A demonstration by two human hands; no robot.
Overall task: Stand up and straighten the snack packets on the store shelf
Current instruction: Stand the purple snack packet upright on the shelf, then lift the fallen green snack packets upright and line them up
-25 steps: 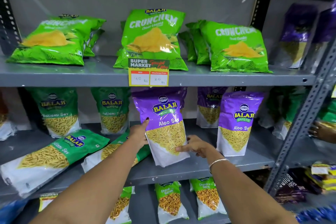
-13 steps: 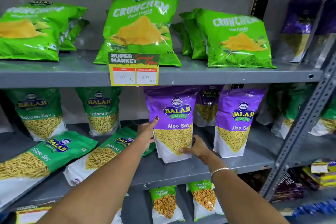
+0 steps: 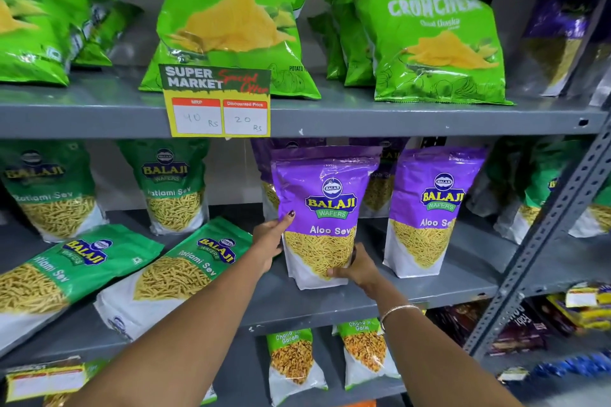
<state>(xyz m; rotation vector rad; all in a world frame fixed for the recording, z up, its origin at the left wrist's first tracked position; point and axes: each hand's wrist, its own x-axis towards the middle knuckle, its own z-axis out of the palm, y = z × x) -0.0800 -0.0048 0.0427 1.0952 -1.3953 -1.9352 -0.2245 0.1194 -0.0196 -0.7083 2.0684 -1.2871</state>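
A purple Aloo Sev packet (image 3: 325,205) stands upright on the middle grey shelf (image 3: 330,306). My left hand (image 3: 269,241) grips its left side and my right hand (image 3: 357,269) grips its lower right corner. A second purple Aloo Sev packet (image 3: 429,208) stands just to its right, apart from it. Two green Ratlami Sev packets (image 3: 185,271) (image 3: 62,271) lie flat on the shelf to the left. Behind them two more green packets (image 3: 172,188) (image 3: 49,192) stand upright.
Green Crunchem chip bags (image 3: 231,23) (image 3: 436,43) sit on the upper shelf behind a yellow price tag (image 3: 220,102). A perforated grey upright (image 3: 542,235) rises on the right. Chana Garam packets (image 3: 294,363) stand on the lower shelf.
The purple packet has gone from tilted to upright and shifted right toward its neighbour, both hands staying on it. The camera has moved closer to the shelf.
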